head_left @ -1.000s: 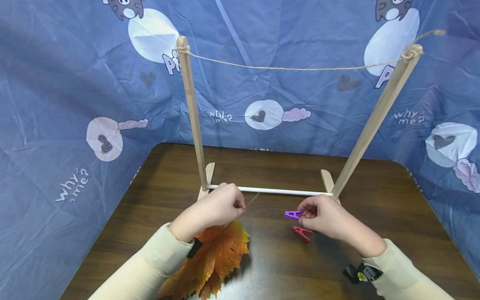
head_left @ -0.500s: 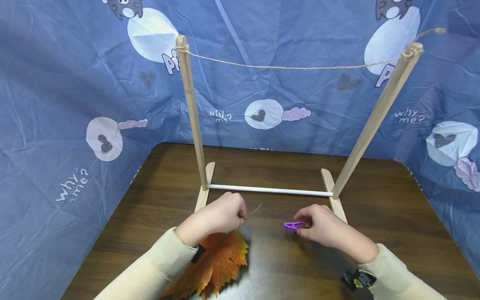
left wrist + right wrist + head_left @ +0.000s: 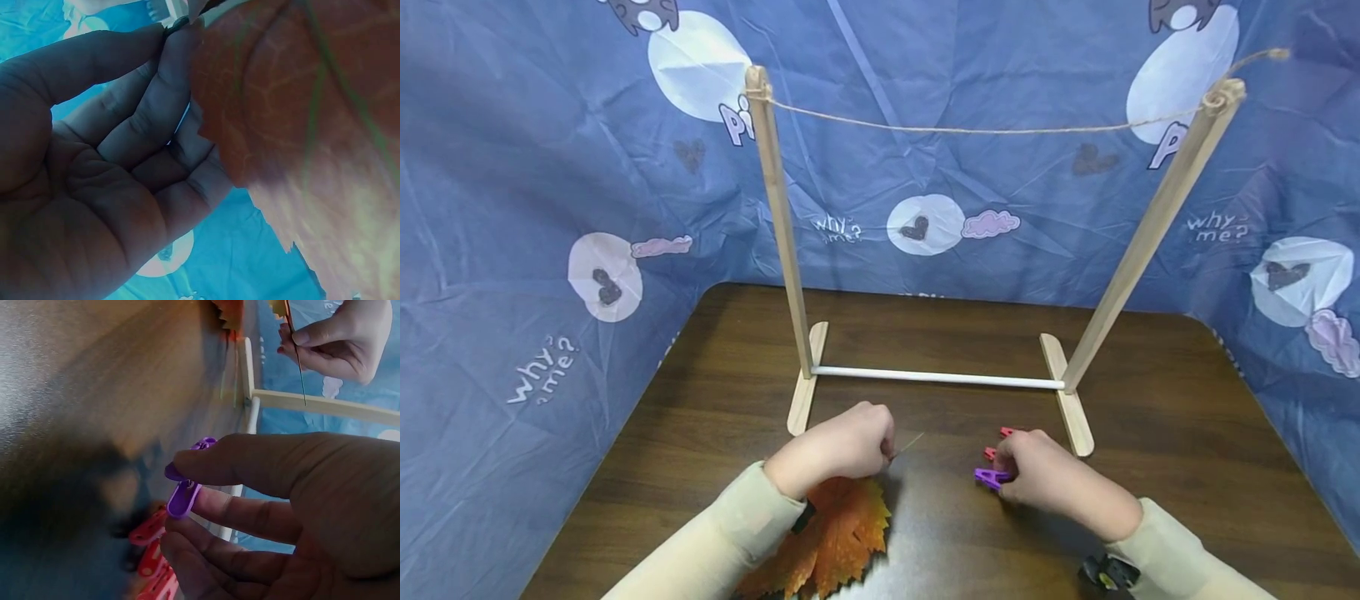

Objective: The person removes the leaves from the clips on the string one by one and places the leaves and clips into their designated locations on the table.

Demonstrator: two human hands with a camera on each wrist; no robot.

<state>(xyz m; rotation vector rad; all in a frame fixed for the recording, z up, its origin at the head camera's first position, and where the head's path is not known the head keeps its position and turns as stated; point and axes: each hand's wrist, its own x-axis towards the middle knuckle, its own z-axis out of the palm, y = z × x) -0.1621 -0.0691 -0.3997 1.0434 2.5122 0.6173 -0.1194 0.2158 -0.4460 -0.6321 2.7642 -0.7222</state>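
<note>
My left hand (image 3: pixel 842 442) pinches the thin stem of an orange maple leaf (image 3: pixel 846 533) between thumb and forefinger. In the left wrist view, the leaf (image 3: pixel 269 94) with its green veins covers much of the right side. A purple clothespin (image 3: pixel 990 477) is pinched in my right hand (image 3: pixel 1052 479), just above the table. The right wrist view shows the thumb on one arm of this purple clothespin (image 3: pixel 181 499) and fingers behind it. Red clothespins (image 3: pixel 150 528) lie on the table beside my right fingers, partly hidden by the hand.
Beyond the hands stands a wooden frame with a left post (image 3: pixel 782 225), a right post (image 3: pixel 1150 242) and a white bottom rod (image 3: pixel 932 377). A twine line (image 3: pixel 940 130) hangs slightly slack between the post tops. Blue printed cloth (image 3: pixel 1030 58) surrounds the brown table (image 3: pixel 925 325).
Both hands have drawn nearer to the person, away from the frame, still holding leaf stem and purple clothespin. Red clothespins now show beyond the right fingers instead of in front of them.
</note>
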